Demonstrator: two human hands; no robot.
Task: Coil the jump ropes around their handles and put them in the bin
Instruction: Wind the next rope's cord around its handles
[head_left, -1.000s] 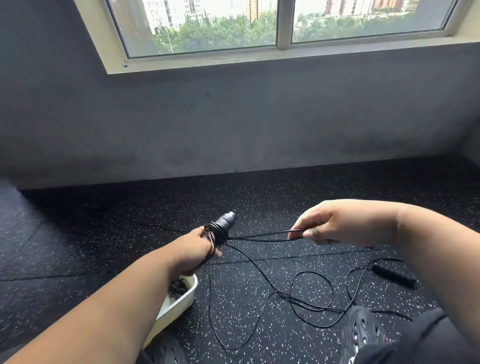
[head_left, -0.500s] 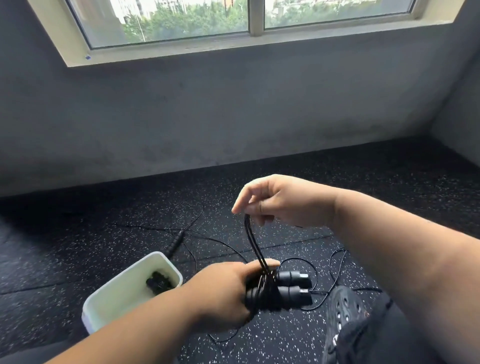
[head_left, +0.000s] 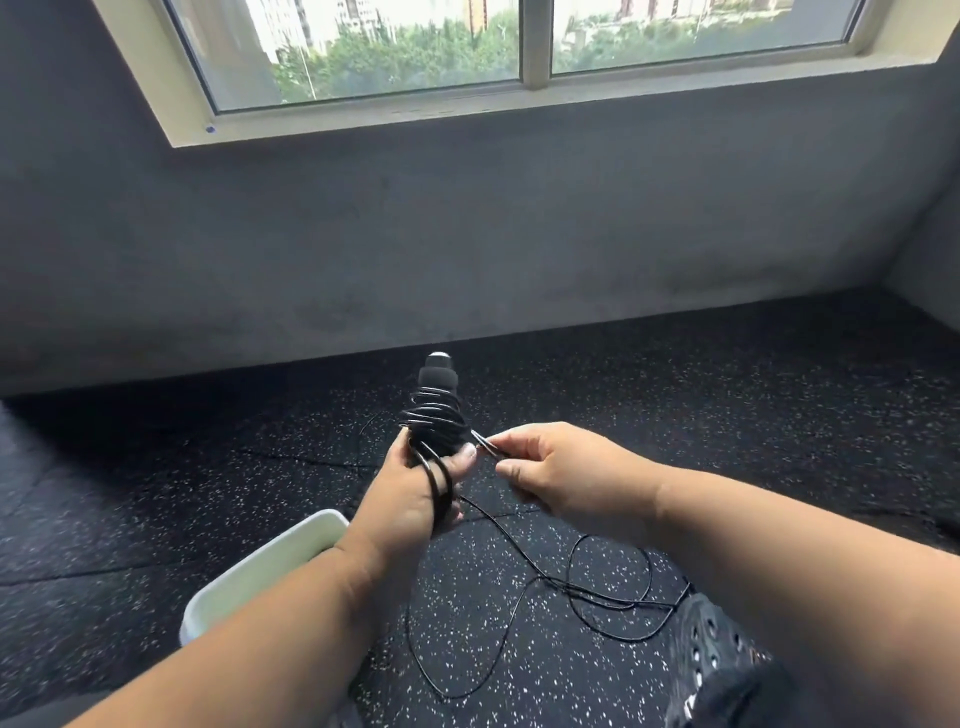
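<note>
Black speckled floor (head_left: 675, 426) runs back to a grey wall (head_left: 467, 223) under a wide window (head_left: 519, 47) with trees and buildings outside; only the head view here. Your left hand (head_left: 410, 493) is curled round the lower part of the jump rope handles (head_left: 435, 410), holding them upright with the top end pointing away from you toward the wall. Several turns of thin black rope (head_left: 613, 603) already sit wound around the handles above your fist, and a loop or two lies across the back of your left hand and thumb. Your right hand (head_left: 561, 473) is just beside the handles on their right, thumb and forefinger pinching a doubled strand of the rope close to the wound part; the other fingers are curled underneath. From there the loose rope drops to the floor, runs in slack curves and one large loop between your forearms, and reaches toward a black perforated shoe (head_left: 711, 649) at lower right. A pale bin (head_left: 270, 566) sits on the floor under your left forearm, mostly hidden by the arm; only its near rim and outer wall show, and you cannot tell what lies inside it.
</note>
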